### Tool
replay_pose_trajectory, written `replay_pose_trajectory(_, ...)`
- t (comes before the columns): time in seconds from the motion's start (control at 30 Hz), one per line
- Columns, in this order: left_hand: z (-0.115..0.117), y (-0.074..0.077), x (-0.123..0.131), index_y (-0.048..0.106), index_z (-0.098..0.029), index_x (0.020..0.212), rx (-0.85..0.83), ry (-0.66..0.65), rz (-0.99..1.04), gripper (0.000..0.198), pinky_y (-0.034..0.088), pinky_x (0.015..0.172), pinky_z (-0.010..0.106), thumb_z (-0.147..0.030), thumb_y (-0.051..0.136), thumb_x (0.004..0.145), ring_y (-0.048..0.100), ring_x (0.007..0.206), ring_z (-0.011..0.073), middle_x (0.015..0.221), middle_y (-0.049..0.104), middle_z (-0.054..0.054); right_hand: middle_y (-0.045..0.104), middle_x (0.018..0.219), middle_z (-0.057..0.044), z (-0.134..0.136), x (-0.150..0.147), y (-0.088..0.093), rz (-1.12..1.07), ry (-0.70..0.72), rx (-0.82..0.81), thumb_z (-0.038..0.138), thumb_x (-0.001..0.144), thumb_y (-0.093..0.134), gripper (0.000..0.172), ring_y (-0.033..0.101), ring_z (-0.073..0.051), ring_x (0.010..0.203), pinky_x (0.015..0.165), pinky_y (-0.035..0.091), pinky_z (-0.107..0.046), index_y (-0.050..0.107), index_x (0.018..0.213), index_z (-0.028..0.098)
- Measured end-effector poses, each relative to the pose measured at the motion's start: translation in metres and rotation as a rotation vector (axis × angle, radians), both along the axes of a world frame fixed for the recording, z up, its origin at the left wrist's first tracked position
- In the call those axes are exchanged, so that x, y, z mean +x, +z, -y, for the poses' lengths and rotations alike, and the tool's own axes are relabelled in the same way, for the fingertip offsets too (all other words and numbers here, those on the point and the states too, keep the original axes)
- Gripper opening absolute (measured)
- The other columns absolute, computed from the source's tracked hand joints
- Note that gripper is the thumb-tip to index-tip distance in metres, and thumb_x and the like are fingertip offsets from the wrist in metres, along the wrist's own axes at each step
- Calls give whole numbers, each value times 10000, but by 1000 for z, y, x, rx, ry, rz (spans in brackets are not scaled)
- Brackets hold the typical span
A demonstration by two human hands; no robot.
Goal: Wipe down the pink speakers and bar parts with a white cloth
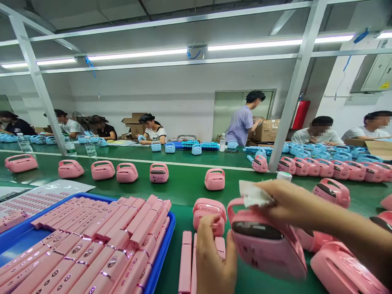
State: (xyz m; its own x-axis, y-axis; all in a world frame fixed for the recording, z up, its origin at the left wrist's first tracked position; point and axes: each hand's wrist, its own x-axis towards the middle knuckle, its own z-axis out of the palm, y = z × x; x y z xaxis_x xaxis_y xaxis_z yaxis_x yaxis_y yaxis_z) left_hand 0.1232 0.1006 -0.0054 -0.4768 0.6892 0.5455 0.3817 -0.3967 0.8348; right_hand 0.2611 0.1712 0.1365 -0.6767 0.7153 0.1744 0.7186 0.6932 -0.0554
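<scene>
A pink portable speaker (pixel 260 241) with a carry handle and a dark front panel is tilted and slightly blurred in front of me. My right hand (pixel 275 200) is closed on a white cloth (pixel 254 194) at the top of this speaker, by its handle. My left hand (pixel 216 257) has thumb and fingers apart. Its thumb is beside the tilted speaker's left side, and its fingertips are in front of another pink speaker (pixel 210 208); whether they touch either is unclear. Long pink stick-shaped units (pixel 185 261) lie under and beside the left hand, partly hidden.
A blue tray (pixel 170 237) piled with pink sticks stands at the left. More pink speakers (pixel 349 265) crowd the right, and others (pixel 127 172) stand along the green bench (pixel 183 183). A metal post (pixel 298 85) rises at the right. Several people work across the bench among blue speakers.
</scene>
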Motion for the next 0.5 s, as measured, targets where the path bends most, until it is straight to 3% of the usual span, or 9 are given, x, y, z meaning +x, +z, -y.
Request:
replay_pose_trajectory(0.13,-4,-4,0,524,-208,975,-55,-79,-3,141,427,774,338,-206,467,846,543,876,187,952,589,53,626,719,-21,-48,-12,35,67,-260,76,233,819,504,135,571,-171,665,572,389,-274,542,699,185)
replay_pose_trajectory(0.23,-7,-8,0,543,-219,932,-73,-71,-22,131,423,752,332,-189,462,833,538,851,187,917,600,36,623,839,-28,-99,-30,38,143,-489,30,318,875,531,196,591,-146,737,673,479,-315,593,835,137)
replay_pose_trajectory(0.37,-12,-15,-2,537,-237,892,-4,-37,-82,151,421,690,312,-176,412,833,537,781,177,847,600,13,614,1031,-64,-162,-53,13,149,-723,-91,296,879,554,235,615,-174,865,744,518,-360,578,1047,133)
replay_pose_trajectory(0.5,-22,-27,-1,511,-247,856,122,27,-157,179,430,643,288,-143,370,820,545,711,160,765,583,-8,590,1110,-75,-193,-59,-24,13,-820,-129,280,882,552,262,605,-192,928,776,517,-383,556,1108,148)
